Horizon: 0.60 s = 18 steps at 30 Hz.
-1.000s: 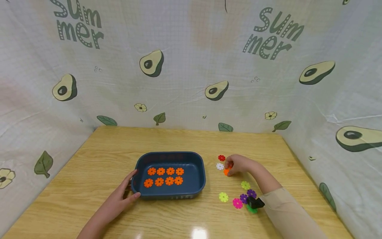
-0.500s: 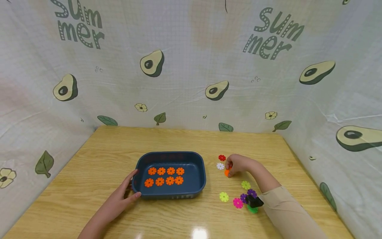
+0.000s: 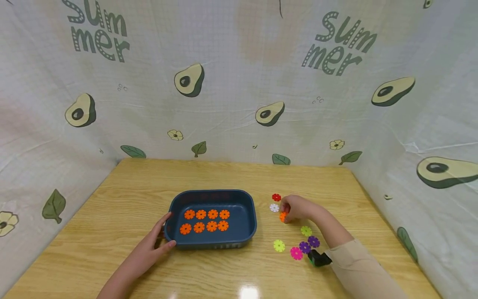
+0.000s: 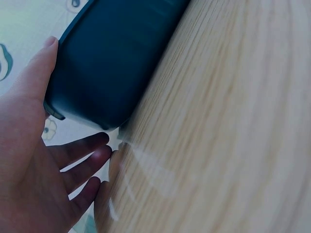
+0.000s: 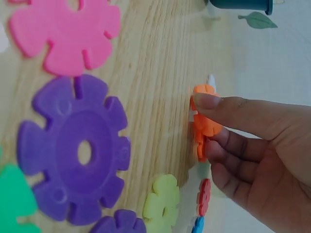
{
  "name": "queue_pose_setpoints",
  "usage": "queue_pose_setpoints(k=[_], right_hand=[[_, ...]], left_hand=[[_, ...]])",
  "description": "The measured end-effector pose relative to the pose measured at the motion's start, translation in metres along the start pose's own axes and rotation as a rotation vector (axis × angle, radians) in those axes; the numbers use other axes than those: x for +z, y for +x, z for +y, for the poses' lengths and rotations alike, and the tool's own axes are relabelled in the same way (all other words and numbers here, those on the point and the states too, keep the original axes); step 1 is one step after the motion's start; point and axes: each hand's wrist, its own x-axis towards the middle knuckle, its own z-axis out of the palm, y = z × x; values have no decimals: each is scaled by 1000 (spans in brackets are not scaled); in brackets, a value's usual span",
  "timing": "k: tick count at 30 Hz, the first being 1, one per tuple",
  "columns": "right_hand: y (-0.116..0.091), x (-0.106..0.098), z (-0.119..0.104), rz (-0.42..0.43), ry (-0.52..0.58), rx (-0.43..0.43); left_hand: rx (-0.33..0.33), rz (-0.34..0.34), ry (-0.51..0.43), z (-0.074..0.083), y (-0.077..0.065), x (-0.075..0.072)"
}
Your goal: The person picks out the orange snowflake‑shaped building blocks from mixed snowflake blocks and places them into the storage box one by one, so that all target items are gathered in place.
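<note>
My left hand [image 3: 152, 244] holds the left end of a dark blue rectangular baking dish [image 3: 235, 243]. In the left wrist view the thumb presses against the dish wall, and several other fingers spread below it. Two rows of orange plastic snowflake discs [image 3: 199, 227] lie flat inside the dish. To its right, my right hand [image 3: 298, 207] pinches an orange snowflake disc [image 5: 206, 124] at the table surface. More orange shows between thumb and fingers in the right wrist view; whether it is a second disc I cannot tell. A white disc [image 3: 274, 207] and a red disc [image 3: 276, 197] lie beside that hand.
Nearer on the wooden table [image 3: 209, 276] lie yellow-green [image 3: 279, 246], pink [image 3: 296, 253] and purple [image 3: 305, 247] discs. A black device [image 3: 319, 258] below the right wrist partly covers a green disc. Printed cloth [image 3: 224, 141] walls the table's back and sides.
My right hand has shifted very slightly toward the near side, still at the orange disc. The black device now covers more of the green disc. My left hand and the dish stay put.
</note>
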Motion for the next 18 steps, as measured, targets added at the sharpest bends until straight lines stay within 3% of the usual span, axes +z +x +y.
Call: queue_pose_setpoints(k=[14,18], right_hand=[[-2,0,-5,21,-55,-84],[-1,-4,-15,-2,-7,-98]], left_hand=[[-17,-8,-1,1,0,0],[-15,-8,-2,0,-1,0]])
